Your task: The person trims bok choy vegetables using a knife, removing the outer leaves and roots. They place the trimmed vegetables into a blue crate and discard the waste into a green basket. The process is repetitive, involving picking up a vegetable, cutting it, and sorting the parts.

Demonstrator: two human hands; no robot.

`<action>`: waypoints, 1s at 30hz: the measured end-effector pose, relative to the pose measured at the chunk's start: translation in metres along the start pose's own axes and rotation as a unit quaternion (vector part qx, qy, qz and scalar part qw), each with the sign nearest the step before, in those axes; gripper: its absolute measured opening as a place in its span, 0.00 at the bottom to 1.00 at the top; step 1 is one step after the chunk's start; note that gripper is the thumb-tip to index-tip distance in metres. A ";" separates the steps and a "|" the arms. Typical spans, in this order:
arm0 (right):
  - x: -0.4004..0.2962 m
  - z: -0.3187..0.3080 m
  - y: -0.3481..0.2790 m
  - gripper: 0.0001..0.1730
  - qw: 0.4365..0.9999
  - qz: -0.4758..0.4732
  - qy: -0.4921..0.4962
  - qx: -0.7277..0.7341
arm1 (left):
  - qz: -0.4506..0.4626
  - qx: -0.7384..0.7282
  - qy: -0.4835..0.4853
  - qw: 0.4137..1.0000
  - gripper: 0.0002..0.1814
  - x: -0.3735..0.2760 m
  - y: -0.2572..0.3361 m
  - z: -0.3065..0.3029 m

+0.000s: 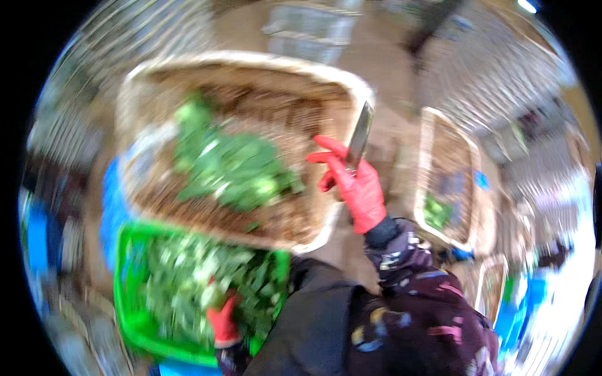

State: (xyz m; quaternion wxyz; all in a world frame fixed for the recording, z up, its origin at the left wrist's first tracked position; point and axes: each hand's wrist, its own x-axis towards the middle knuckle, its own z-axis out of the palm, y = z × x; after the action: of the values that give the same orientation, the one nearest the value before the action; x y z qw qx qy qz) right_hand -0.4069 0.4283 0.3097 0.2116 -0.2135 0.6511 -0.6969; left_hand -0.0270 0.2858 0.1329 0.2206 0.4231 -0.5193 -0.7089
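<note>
My right hand (355, 188), in a red glove, grips a knife (361, 136) whose broad blade points up and away; some fingers stick out over the right side of a large wicker basket (324, 225). Green leafy vegetables (240, 169) lie inside that basket. Nearer to me and at the left, a bright green plastic crate (124, 301) is heaped with leafy greens (188, 272). My left hand (225, 317), also red-gloved, is in the crate with its fingers around a pale green piece (212, 296) of vegetable. Blur hides the details of its grip.
Another wicker basket (425, 155) with a few greens stands on the floor at the right, and a smaller one (484, 291) is behind it, lower right. Blue plastic (113, 202) bulges beside the large basket. Stacked, ribbed pale items line both sides.
</note>
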 end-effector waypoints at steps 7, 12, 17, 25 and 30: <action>0.042 0.081 0.132 0.27 0.965 0.187 -0.057 -0.174 | -0.053 -0.133 0.017 0.990 0.44 -0.066 0.030 -0.011; 0.084 0.101 0.288 0.31 0.874 0.019 -0.209 -0.439 | -0.062 -0.123 0.144 0.980 0.45 -0.079 0.017 -0.037; 0.094 0.088 0.343 0.26 0.801 0.069 -0.210 -0.556 | -0.068 -0.168 0.160 0.970 0.46 -0.052 0.024 -0.034; 0.050 0.113 0.155 0.23 0.853 -0.186 -0.360 -0.327 | -0.084 -0.290 0.152 0.941 0.44 -0.026 0.055 -0.050; -0.027 0.154 0.090 0.23 0.714 -0.338 -0.565 -0.238 | -0.010 -0.414 -0.047 0.909 0.42 -0.007 0.069 -0.043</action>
State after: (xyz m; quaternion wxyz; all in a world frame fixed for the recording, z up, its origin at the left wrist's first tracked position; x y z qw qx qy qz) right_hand -0.2947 0.3120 0.2282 0.2322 -0.8167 0.4394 -0.2933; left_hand 0.0036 0.2427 0.1949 0.3439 0.2653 -0.1845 -0.8817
